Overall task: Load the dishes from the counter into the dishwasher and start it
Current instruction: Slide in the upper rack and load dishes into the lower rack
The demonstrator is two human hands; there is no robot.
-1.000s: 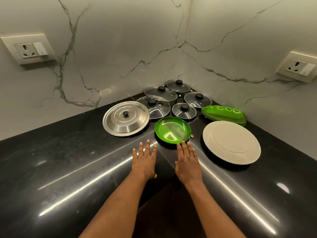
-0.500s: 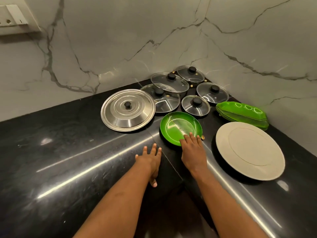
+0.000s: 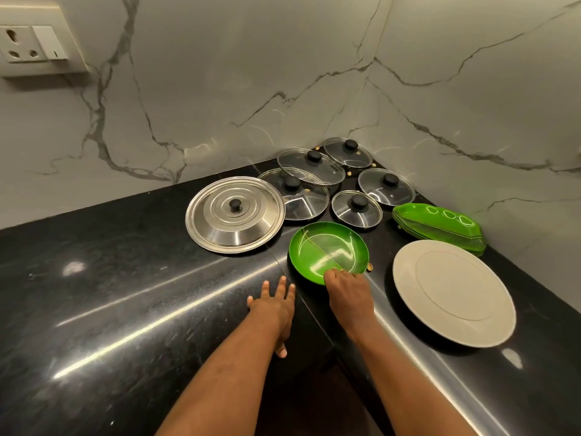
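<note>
A round green plate (image 3: 327,247) lies on the black counter (image 3: 125,294) near the corner. My right hand (image 3: 347,294) grips its near rim, fingers curled over the edge. My left hand (image 3: 273,306) rests flat on the counter just left of the plate, fingers straight. A large white plate (image 3: 452,291) lies to the right. Leaf-shaped green plates (image 3: 440,226) are stacked behind it. A steel lid (image 3: 234,214) and several glass lids (image 3: 356,209) with black knobs sit towards the corner.
Marble walls (image 3: 251,73) meet at the corner behind the lids. A wall socket (image 3: 34,42) is at the upper left. The counter's inner edge runs below my arms, with dark floor beneath.
My right hand has moved forward from the counter onto the green plate's near rim and curled its fingers on it. The left hand stays flat on the counter. The view shifted.
</note>
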